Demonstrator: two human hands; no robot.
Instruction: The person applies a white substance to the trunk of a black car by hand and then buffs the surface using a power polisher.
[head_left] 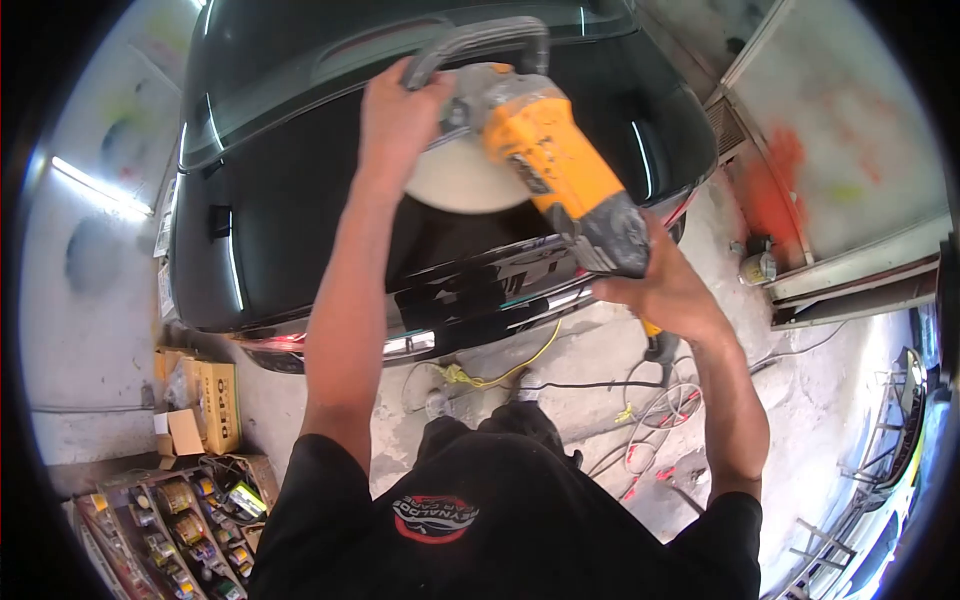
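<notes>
I have my left hand (395, 115) closed round the loop handle (480, 38) of the yellow polisher (555, 165), its soft pad (460, 185) on the black car (290, 190), and my right hand (665, 290) gripping its rear body, likely heavy and rigid.

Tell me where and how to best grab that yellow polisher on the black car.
Likely two-handed: the left hand wraps the grey loop handle arching over the head, from the left side; the right hand takes the narrow rear body of the yellow polisher from behind. The long body slants away from the white pad, so holding both ends steadies it.
</notes>
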